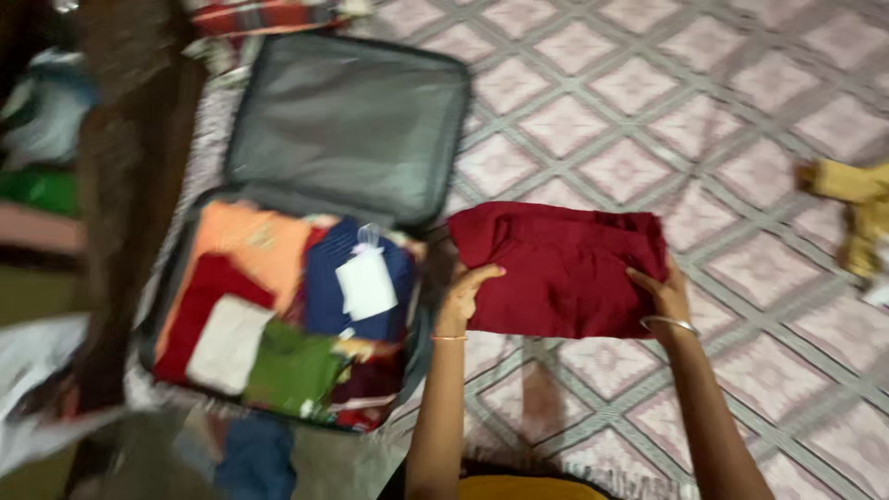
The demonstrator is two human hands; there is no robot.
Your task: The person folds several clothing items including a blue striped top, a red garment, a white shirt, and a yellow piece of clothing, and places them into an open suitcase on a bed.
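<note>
Maroon folded garment (565,268) held flat over a pink-and-grey diamond-patterned bedspread (741,120), just right of an open suitcase (347,120). Left hand (466,294) closed on the garment's left edge, thumb on top, thin bangle at the wrist. Right hand (667,298) gripping the right edge, silver bangle (669,323) below it. Both forearms reaching up from the bottom of the view. Suitcase lying to the left, grey lid tipped back, base packed with folded clothes: orange cloth (255,243), navy piece with a white tag (366,285), red cloth (199,310), cream piece (227,344), green cloth (292,370). Yellow garment (857,213) crumpled at the far right edge, well apart from the hands. View slightly blurred.
</note>
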